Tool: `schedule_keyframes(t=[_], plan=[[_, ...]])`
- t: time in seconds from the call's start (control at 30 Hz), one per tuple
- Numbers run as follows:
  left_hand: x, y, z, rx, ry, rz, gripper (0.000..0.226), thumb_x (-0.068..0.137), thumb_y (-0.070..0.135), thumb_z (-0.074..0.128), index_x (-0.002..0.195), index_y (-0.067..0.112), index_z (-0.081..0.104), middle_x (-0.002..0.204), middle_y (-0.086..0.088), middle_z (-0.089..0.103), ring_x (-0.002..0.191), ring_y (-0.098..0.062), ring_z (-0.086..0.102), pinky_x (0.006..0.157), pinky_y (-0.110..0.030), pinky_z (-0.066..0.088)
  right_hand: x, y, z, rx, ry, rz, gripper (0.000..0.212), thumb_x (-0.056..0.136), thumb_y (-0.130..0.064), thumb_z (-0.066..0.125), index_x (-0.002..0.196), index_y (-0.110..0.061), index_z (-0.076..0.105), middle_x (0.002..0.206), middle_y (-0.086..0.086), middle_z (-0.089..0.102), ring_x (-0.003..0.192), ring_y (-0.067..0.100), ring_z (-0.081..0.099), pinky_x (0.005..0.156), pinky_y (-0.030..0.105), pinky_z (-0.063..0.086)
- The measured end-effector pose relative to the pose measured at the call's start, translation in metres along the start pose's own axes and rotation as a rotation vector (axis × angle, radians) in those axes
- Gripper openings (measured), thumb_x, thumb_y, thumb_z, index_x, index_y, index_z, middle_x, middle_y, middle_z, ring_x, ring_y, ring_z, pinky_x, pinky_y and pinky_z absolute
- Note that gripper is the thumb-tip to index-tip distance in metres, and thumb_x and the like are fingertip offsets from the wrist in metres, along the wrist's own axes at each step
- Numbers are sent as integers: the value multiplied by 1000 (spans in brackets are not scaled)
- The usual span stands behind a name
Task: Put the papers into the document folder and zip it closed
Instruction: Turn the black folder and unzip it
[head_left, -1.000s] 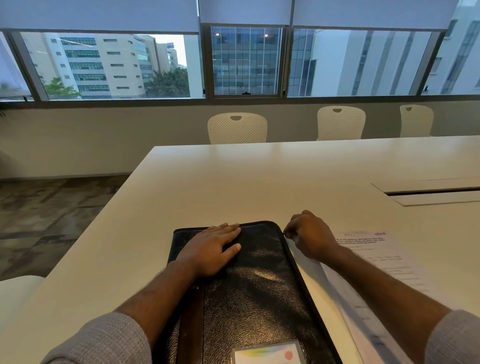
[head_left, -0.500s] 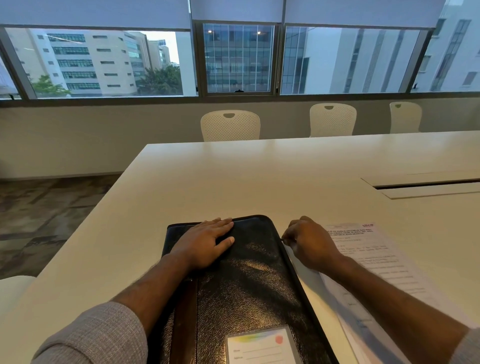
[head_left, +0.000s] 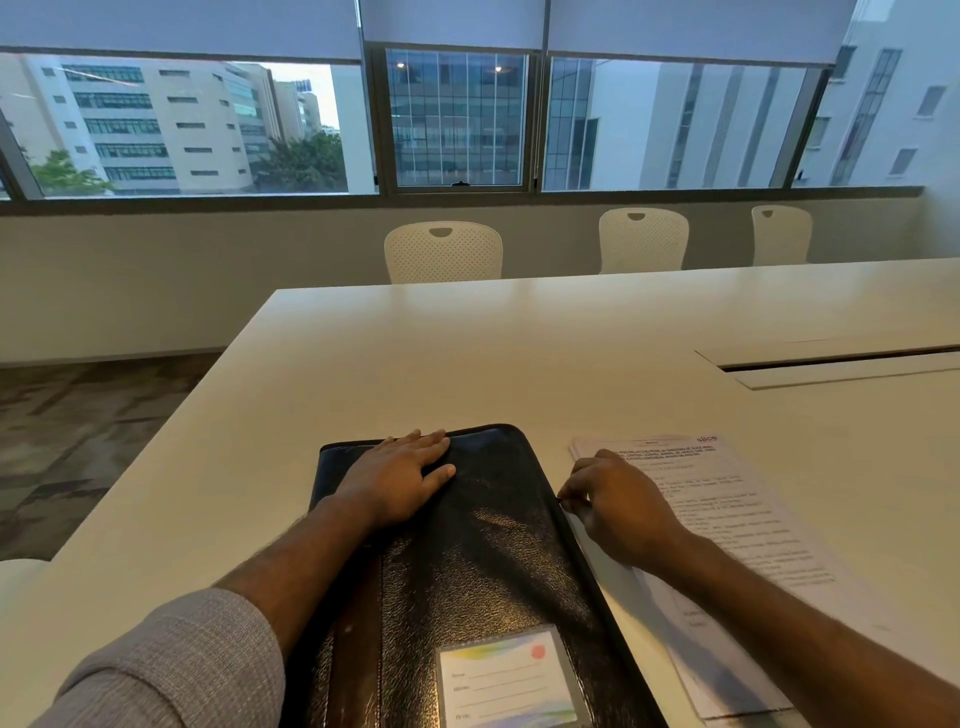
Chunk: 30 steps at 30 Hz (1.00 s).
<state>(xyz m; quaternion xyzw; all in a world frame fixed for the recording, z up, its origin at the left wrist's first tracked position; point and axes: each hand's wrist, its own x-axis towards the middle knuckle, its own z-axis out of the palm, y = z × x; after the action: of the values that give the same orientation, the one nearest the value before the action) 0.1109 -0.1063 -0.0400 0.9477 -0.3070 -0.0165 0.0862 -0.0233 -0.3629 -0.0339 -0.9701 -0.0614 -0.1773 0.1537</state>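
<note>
Pinning document folder (head_left: 467, 545) flat with my left hand (head_left: 397, 480), fingers straight. Right hand (head_left: 618, 506) pinches at folder's right edge, presumably zip pull; papers (head_left: 737, 525) beside, outside. Risk: folder skids if pull snags.

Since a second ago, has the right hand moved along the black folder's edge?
Yes. The right hand has slid down the folder's right edge toward the person, away from its far corner, fingers pinched at the edge, over the papers.
</note>
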Motion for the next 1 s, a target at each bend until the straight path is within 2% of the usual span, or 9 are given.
schedule_keyframes(t=[0.37,0.43,0.53,0.6,0.7,0.83,1.0], plan=[[-5,9,0,12,-4,-75,60,99,57,26,153,31,20,162,9,16,148,-14,14,120,-39,12,-35,-11,-9,26,-6,44,17,89,-23,62,100,-23,76,91,-9,69,82,5,47,61,10,29],[-9,16,-1,26,37,-107,58,100,55,28,152,29,26,161,6,21,147,-16,20,118,-39,17,-37,-14,-9,33,9,67,18,90,-23,61,99,-22,76,91,-7,70,82,6,50,66,11,33],[-19,33,-8,100,129,-141,51,101,50,32,144,24,43,154,0,38,138,-21,38,112,-39,30,-35,-18,-9,35,26,137,15,88,-23,62,94,-18,76,91,-3,70,84,8,52,73,19,39],[-31,45,-11,91,146,-134,53,99,53,35,141,23,46,151,-1,42,136,-23,41,112,-41,31,-34,-19,-10,52,22,173,14,87,-22,64,93,-17,75,90,-1,70,83,8,53,74,21,41],[-62,56,-7,-12,51,-73,78,89,71,34,151,23,30,160,1,24,146,-20,23,117,-39,16,-35,-18,-11,82,-5,184,13,86,-21,66,92,-16,76,90,0,71,80,8,56,76,24,48],[-101,59,7,-38,-35,-45,107,68,93,10,155,30,6,163,10,1,148,-9,0,115,-31,-2,-35,-21,-10,103,13,178,12,86,-21,67,92,-15,76,89,0,71,76,7,56,71,20,43],[-104,59,14,32,-17,-66,96,78,86,10,154,30,-3,162,12,-7,148,-6,-7,115,-29,-7,-41,-23,-11,89,17,127,13,86,-19,66,90,-15,77,85,0,71,72,9,55,58,9,29]])
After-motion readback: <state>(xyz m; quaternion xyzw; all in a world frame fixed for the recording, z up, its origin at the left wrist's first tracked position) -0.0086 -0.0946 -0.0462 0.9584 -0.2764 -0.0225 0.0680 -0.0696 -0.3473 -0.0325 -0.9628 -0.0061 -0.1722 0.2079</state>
